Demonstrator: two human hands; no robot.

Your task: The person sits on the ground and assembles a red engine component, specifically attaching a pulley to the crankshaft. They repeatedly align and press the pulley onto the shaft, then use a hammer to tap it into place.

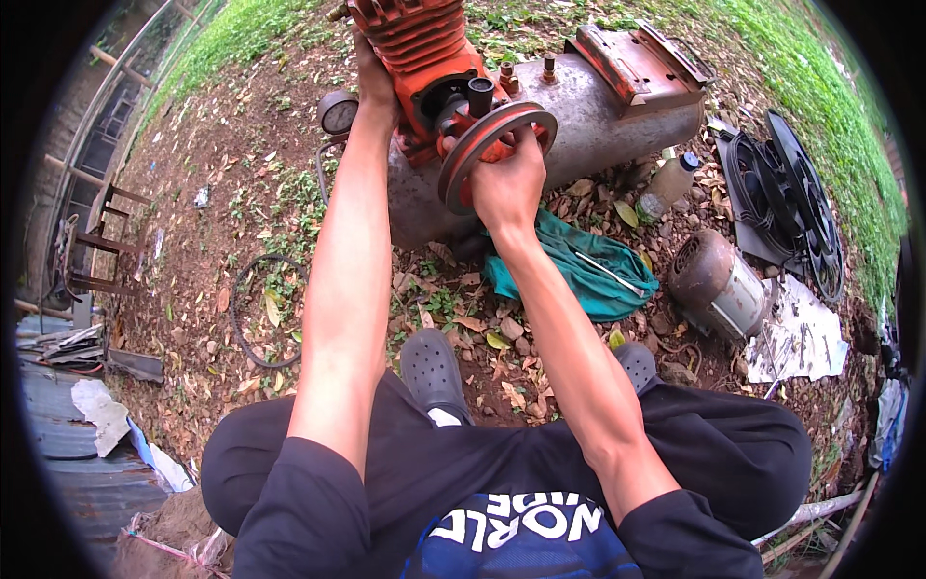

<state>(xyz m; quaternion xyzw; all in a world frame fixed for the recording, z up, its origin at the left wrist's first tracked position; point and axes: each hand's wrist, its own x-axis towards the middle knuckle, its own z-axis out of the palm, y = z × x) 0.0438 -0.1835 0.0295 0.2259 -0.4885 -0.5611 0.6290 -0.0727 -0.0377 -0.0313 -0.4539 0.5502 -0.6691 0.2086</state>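
Note:
A red, finned air compressor pump [410,43] stands on a grey, rusty metal tank [598,111] in front of me. My left hand [374,79] presses against the pump's left side, its fingers mostly hidden behind the casting. On the pump's near side is a round red and grey pulley [461,164]. My right hand [511,183] reaches into this wheel and grips it, with the fingers partly hidden by the rim and spokes. A black tube-like fitting [479,96] sticks up beside the pulley. Left of the tank is a round pressure gauge [338,112].
A green cloth [579,270] lies below the tank. To its right are an electric motor [719,285], a bottle [667,188] and a black fan assembly [786,203]. A thin black belt [234,314] lies on leafy ground at left. A rusty bracket [641,68] tops the tank.

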